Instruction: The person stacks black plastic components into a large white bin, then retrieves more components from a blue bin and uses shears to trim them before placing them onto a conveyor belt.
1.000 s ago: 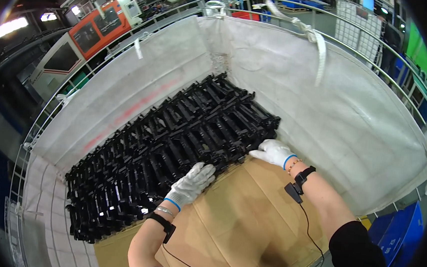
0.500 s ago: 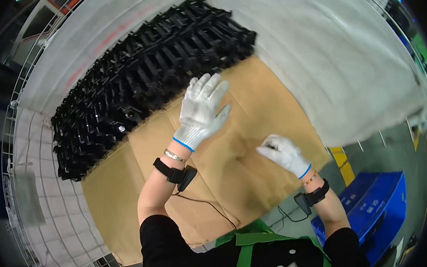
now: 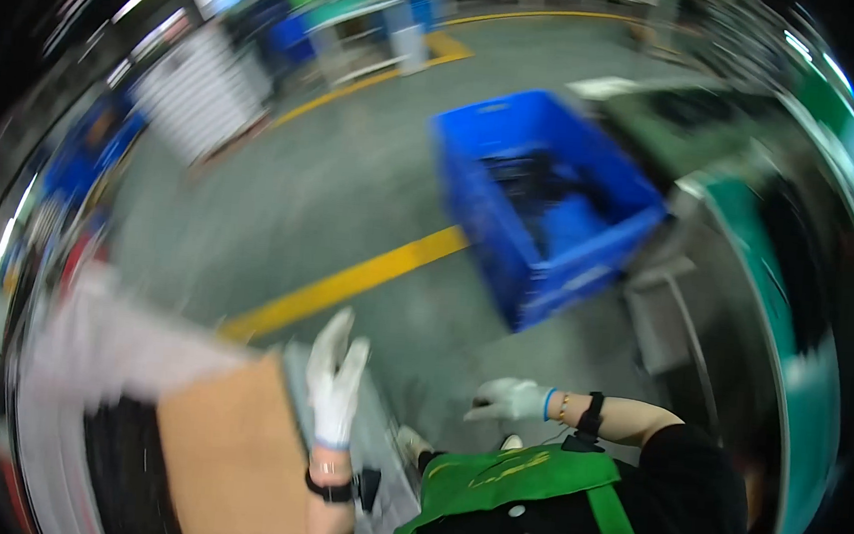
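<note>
My left hand (image 3: pixel 335 375), in a white knit glove, reaches out over the edge of the cardboard sheet (image 3: pixel 233 442). Its fingers are spread and hold nothing. My right hand (image 3: pixel 512 400), gloved the same way, hovers in front of my green apron, above the floor. Its fingers bend inward beside a small dark patch; blur hides whether anything is between them. Ahead of my right hand stands a blue plastic crate (image 3: pixel 572 273) with black parts (image 3: pixel 523 189) inside. Beside the cardboard at lower left lies a blurred dark mass (image 3: pixel 130 475).
A yellow floor line (image 3: pixel 345 286) runs up to the blue crate. Pale sheeting (image 3: pixel 140 345) hangs at the left. At the right is a green-edged bench or machine (image 3: pixel 750 242). A white stack (image 3: pixel 200 94) stands far left on the grey floor.
The view has swung right, away from the black parts on the cardboard toward the blue crate. Both hands have come off the area above the cardboard's middle.
</note>
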